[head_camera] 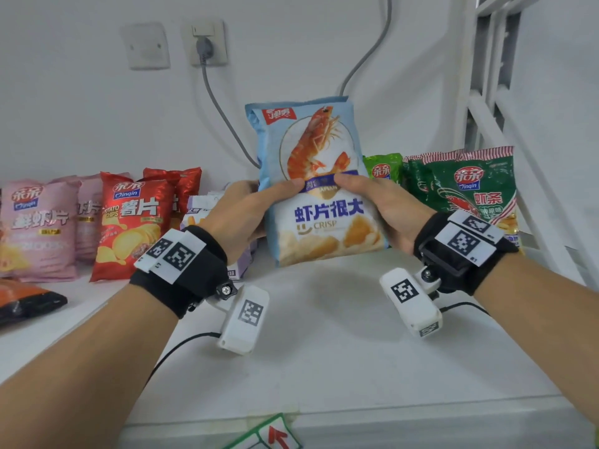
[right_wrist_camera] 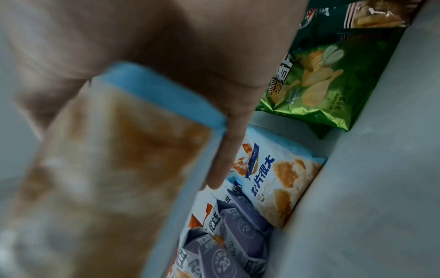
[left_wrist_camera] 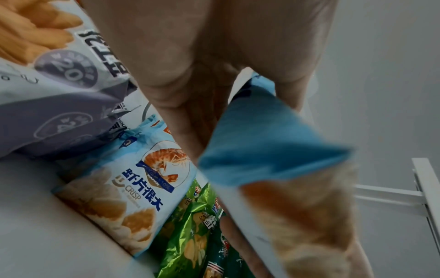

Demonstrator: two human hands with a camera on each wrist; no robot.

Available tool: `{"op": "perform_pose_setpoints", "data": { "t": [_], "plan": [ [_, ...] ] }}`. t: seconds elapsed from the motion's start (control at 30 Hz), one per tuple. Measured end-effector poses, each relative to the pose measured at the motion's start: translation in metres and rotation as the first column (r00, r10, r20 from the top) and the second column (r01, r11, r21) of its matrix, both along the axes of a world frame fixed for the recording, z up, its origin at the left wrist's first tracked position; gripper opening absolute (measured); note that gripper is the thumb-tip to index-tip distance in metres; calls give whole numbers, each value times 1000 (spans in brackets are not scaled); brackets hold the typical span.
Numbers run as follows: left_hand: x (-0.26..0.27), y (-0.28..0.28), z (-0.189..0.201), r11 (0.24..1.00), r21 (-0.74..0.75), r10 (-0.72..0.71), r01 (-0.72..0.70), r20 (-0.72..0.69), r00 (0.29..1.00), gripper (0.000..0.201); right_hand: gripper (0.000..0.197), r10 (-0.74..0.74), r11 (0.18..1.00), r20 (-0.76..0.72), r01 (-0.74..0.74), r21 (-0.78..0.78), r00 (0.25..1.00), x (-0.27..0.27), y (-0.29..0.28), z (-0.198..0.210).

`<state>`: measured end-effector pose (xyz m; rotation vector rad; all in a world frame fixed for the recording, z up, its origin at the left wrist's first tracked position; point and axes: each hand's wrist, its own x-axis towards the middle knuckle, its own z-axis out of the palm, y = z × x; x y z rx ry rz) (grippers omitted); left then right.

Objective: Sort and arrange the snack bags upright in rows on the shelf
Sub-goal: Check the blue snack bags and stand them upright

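A light-blue shrimp-chip bag (head_camera: pixel 317 150) is held upright in the middle of the white shelf (head_camera: pixel 340 351), its printed front towards me. My left hand (head_camera: pixel 275 196) grips its left edge and my right hand (head_camera: pixel 353 186) its right edge. Both thumbs press on the front and the fingers are hidden behind it. In the left wrist view the left hand (left_wrist_camera: pixel 214 75) holds the bag's blue side (left_wrist_camera: pixel 266 150). In the right wrist view the right hand (right_wrist_camera: pixel 166 47) holds the blurred bag (right_wrist_camera: pixel 107 169). Whether its bottom touches the shelf I cannot tell.
Pink bags (head_camera: pixel 39 228) and red chip bags (head_camera: pixel 133 222) stand at the left, with purple-white bags (head_camera: pixel 201 205) behind my left hand. Green bags (head_camera: pixel 463 186) stand at the right. A second blue shrimp bag (left_wrist_camera: pixel 133 188) leans at the back. An orange-black bag (head_camera: pixel 26 299) lies far left.
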<state>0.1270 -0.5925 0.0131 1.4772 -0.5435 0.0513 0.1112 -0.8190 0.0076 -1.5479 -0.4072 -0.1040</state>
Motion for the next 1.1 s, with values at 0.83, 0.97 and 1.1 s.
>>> {"op": "perform_pose_setpoints", "data": {
  "t": [0.83,0.97,1.1],
  "plan": [
    [-1,2,4,989,144,38,-25,-89,995,42,45,-107,987,-28,103,-124,994,-1,-6,6],
    [2,5,6,986,138,73,-91,125,989,28,17,-141,972,165,168,-166,976,2,-6,4],
    [0,9,6,990,131,7,-58,362,932,54,37,-140,949,384,234,-210,913,3,-9,2]
  ]
}}
